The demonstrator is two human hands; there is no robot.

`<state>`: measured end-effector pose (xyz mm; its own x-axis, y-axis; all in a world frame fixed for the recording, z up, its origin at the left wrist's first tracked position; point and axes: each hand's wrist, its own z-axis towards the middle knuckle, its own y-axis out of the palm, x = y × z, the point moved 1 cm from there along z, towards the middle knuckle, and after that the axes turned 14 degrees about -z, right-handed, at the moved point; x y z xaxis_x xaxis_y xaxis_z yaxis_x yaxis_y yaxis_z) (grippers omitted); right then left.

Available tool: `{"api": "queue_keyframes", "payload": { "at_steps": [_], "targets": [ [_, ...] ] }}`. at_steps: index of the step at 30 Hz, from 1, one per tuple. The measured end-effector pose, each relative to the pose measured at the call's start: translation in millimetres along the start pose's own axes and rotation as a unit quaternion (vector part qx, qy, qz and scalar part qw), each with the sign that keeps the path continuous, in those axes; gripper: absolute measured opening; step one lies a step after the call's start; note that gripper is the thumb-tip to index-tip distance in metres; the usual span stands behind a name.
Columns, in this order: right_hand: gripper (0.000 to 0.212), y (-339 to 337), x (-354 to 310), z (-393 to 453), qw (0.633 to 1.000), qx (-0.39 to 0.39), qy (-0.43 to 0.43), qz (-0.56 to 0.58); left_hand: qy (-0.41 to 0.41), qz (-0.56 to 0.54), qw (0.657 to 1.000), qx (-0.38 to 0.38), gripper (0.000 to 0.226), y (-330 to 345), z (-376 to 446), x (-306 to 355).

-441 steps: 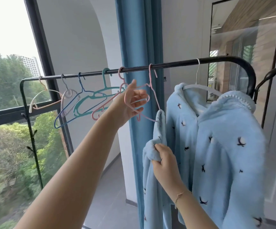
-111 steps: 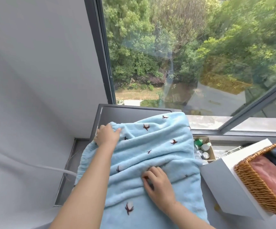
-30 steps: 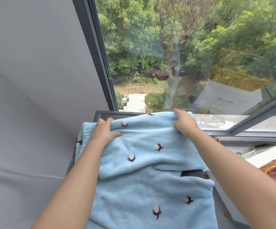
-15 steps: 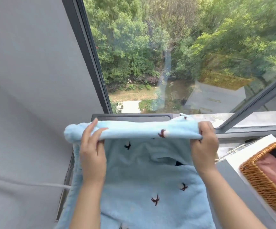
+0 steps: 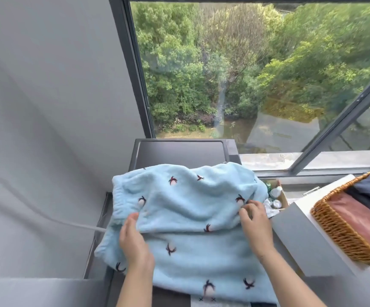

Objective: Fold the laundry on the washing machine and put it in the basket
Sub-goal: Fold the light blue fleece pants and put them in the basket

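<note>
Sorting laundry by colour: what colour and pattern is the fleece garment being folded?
Light blue fleece garment with small dark-and-white motifs, clearest in the head view.

A thick, fluffy fleece is seen in the pale blue garment (image 5: 192,209), soft and matt with small stitched motifs. The washing machine (image 5: 179,152) top is shown smooth, dark and faintly satin. At the right edge, a rough woven wicker basket (image 5: 339,235) is filled with matt folded cloth.
</note>
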<state>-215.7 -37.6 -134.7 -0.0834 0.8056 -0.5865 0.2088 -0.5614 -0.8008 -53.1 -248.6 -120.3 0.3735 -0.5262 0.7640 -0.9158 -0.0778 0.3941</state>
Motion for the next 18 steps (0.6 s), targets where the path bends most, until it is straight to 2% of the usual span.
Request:
{"api": "queue_keyframes", "payload": {
  "at_steps": [2, 4, 5, 6, 7, 8, 9, 11, 12, 13, 15, 17, 18],
  "targets": [
    [0.015, -9.7, -1.8, 8.5, 0.998, 0.038, 0.046, 0.036, -0.004, -0.051, 0.997, 0.058, 0.014, 5.8, -2.0, 5.2],
    [0.026, -11.0, -2.5, 15.3, 0.988, 0.076, 0.119, 0.064, -0.014, -0.097, 0.989, 0.107, 0.043, 11.4, -3.4, 6.6],
    [0.037, -11.5, -4.3, 17.4, 0.980, 0.098, 0.149, 0.087, -0.019, -0.119, 0.986, 0.117, 0.053, 15.2, -8.9, 8.5],
    [0.047, -8.4, -7.4, 18.3, 0.968, 0.122, 0.177, 0.132, -0.028, -0.131, 0.985, 0.111, 0.053, 15.9, -10.4, 7.7],
    [0.055, -9.6, -11.4, 17.8, 0.945, 0.146, 0.208, 0.204, -0.060, -0.156, 0.980, 0.104, 0.047, 17.7, -15.5, 8.2],
    [0.057, -8.7, -15.0, 16.0, 0.910, 0.163, 0.246, 0.290, -0.127, -0.198, 0.967, 0.099, 0.036, 27.6, -26.6, 15.6],
    [0.050, -7.7, -17.5, 14.5, 0.857, 0.169, 0.293, 0.388, -0.169, -0.197, 0.963, 0.067, 0.028, 32.7, -30.8, 18.4],
    [0.018, -2.7, -18.9, 20.5, 0.757, 0.098, 0.366, 0.533, -0.221, -0.166, 0.961, -0.026, 0.018, 41.2, -32.6, 21.0],
    [0.013, -6.8, -22.2, 20.1, 0.741, 0.039, 0.373, 0.557, -0.205, -0.123, 0.969, -0.062, 0.012, 42.2, -32.5, 24.7],
    [0.016, -9.7, -21.6, 25.8, 0.739, -0.016, 0.362, 0.568, -0.162, -0.106, 0.976, -0.103, 0.019, 41.7, -30.5, 30.3],
    [0.021, -30.9, -26.6, 33.7, 0.732, -0.092, 0.337, 0.584, -0.154, -0.144, 0.967, -0.146, 0.032, 45.2, -28.2, 38.4],
    [0.023, -54.3, -30.3, 39.0, 0.704, -0.109, 0.325, 0.622, -0.155, -0.160, 0.961, -0.164, 0.034, 41.3, -23.3, 43.6],
    [0.020, -65.8, -30.7, 37.7, 0.701, -0.100, 0.317, 0.631, -0.159, -0.173, 0.958, -0.165, 0.033, 36.6, -24.3, 46.0]
  ]
}}
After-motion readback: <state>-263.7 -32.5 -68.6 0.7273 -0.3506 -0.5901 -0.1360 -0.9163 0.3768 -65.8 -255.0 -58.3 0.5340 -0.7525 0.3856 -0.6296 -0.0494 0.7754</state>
